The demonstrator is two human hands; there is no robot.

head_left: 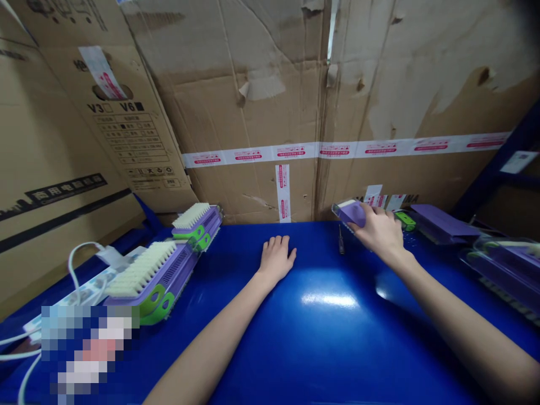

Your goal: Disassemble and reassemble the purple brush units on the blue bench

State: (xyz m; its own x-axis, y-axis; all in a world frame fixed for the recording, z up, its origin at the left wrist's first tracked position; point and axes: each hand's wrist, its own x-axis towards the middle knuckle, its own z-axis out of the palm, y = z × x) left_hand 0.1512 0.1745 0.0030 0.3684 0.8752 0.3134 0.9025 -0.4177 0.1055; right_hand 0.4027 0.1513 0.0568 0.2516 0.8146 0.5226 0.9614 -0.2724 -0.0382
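My left hand (276,260) lies palm down on the blue table (270,349), its fingers slightly apart and nothing in them. My right hand (382,230) is at the back right, its fingers wrapped over a purple scrubbing brush (351,212) with a clear edge. The hand hides much of that brush. A small screwdriver (341,241) lies just left of and below it. Right of my right hand sit a small green piece (405,221) and a purple part (442,222). Farther right are more purple brush pieces (506,264), in clear covers.
On the left, purple and green brushes with pale bristles rest in a near stack (147,275) and a far stack (197,225). Beside them lies a white power strip (84,292) with cables. Cardboard (253,112) walls the back. A blurred patch covers the lower left.
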